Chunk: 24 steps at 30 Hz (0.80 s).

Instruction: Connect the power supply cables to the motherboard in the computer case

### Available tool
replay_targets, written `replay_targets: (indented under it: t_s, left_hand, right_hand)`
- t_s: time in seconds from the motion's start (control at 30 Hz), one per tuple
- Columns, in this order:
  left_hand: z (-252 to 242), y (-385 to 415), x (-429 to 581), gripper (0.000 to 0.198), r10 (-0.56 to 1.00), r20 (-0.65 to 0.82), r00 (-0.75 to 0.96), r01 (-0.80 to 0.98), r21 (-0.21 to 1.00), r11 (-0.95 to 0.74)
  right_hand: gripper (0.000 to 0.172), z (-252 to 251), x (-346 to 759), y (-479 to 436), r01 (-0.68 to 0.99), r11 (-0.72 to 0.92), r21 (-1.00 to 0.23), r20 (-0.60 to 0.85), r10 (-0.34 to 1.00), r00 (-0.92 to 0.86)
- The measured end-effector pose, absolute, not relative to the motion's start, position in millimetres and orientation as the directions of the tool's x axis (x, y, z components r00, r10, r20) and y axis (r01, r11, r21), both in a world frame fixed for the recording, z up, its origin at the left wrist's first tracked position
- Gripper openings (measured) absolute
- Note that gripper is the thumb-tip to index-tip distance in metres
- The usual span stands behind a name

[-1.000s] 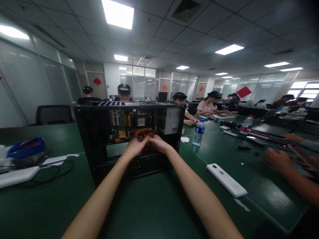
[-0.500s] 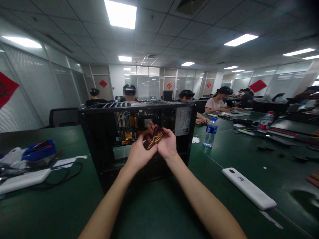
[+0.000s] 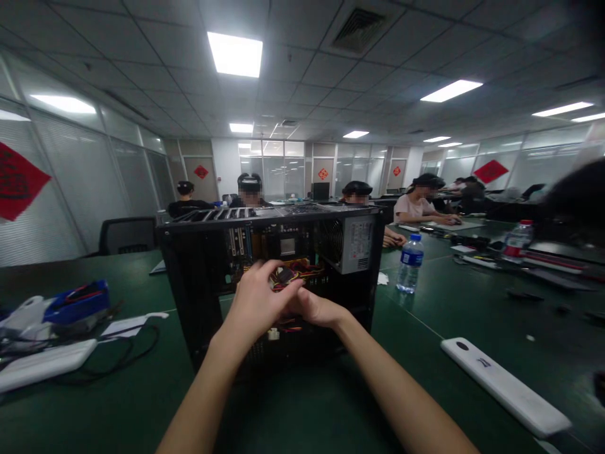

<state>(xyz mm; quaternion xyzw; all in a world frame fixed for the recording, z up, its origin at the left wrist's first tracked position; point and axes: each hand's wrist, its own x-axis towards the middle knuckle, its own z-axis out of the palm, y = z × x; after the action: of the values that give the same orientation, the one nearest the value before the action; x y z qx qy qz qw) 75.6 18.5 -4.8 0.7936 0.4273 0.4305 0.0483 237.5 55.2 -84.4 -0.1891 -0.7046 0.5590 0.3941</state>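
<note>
An open black computer case (image 3: 274, 221) stands in front of me, its inside facing me. My left hand (image 3: 258, 293) curls around a bundle of red, yellow and black power cables (image 3: 286, 275) with a dark connector among them. My right hand (image 3: 324, 309) supports the bundle from below and meets the left; most of its fingers are hidden. Under the hands hangs a white plug (image 3: 273, 334) beside a few red wires. Behind them are the motherboard (image 3: 269, 246) with a square silver processor area and the power supply (image 3: 358, 244) at top right.
To the right stand a water bottle (image 3: 410, 265) and a long white device (image 3: 505, 384). On the left lie a blue bag (image 3: 78, 302), a white power strip (image 3: 47, 366) and a black cord (image 3: 135, 353). Co-workers (image 3: 416, 205) sit across the green table (image 3: 189, 403).
My hands have moved slightly lower, with the left now over the cable bundle and the right beneath it. Loose wires and a white plug now show below. My view has tilted up a little.
</note>
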Motion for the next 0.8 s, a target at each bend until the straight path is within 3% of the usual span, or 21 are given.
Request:
replay_targets:
  t_s: [0.17,0.27,0.37,0.53,0.63,0.73,0.8]
  left_hand:
    - [-6,18,71,0.030,0.785,0.475,0.398,0.477,0.623,-0.620]
    - [-7,19,69,0.034,0.775,0.392,0.496,0.320,0.747,-0.583]
    - [-9,20,69,0.041,0.789,0.357,0.499,0.287,0.792,-0.540]
    - [-14,21,69,0.051,0.780,0.307,0.545,0.302,0.796,-0.524]
    - [-18,24,67,0.056,0.784,0.292,0.548,0.356,0.766,-0.535]
    - [-23,31,64,0.058,0.788,0.287,0.545,0.403,0.734,-0.546]
    - [-26,36,62,0.059,0.797,0.276,0.537,0.427,0.726,-0.539]
  right_hand:
    - [0.058,-48,254,36,0.077,0.366,-0.927,0.173,0.602,-0.780]
    - [0.047,-23,274,18,0.328,0.387,-0.862,0.027,0.681,-0.732]
    - [0.051,-5,290,0,0.475,0.346,-0.809,-0.041,0.773,-0.633]
    - [0.054,7,291,-16,0.592,0.438,-0.677,0.018,0.814,-0.581]
    - [0.042,18,278,-37,0.701,0.478,-0.529,0.195,0.873,-0.448]
    - [0.037,31,264,-77,0.618,0.570,-0.541,0.385,0.821,-0.421]
    - [0.043,33,259,-106,0.514,0.688,-0.511,0.355,0.714,-0.603]
